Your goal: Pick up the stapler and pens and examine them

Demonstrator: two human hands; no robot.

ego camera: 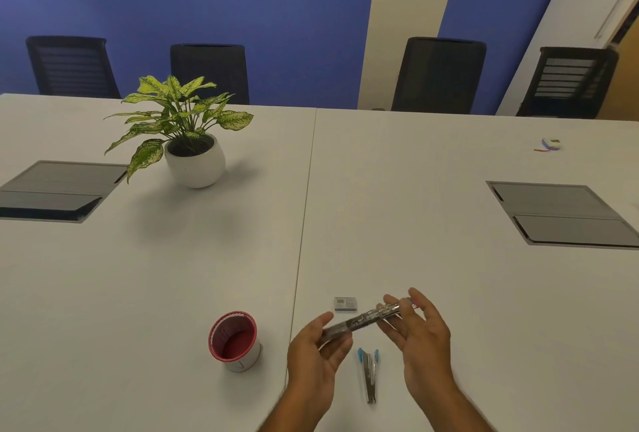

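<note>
A long silvery stapler (368, 318) with a patterned body is held above the white table (449, 276), slanting up to the right. My left hand (316, 355) grips its lower left end between thumb and fingers. My right hand (420, 335) holds its upper right end, fingers curled round it. Below the stapler, between my hands, a metal staple magazine with blue tips (369, 374) lies on the table. A small grey staple box (345, 303) lies just behind the stapler.
A red-rimmed cup (234, 340) stands left of my left hand. A potted plant (188, 141) sits at the back left. Two grey cable hatches (58, 189) (567, 214) are set into the table. A small tape measure (550, 144) lies far right. Dark chairs (439, 74) line the far edge.
</note>
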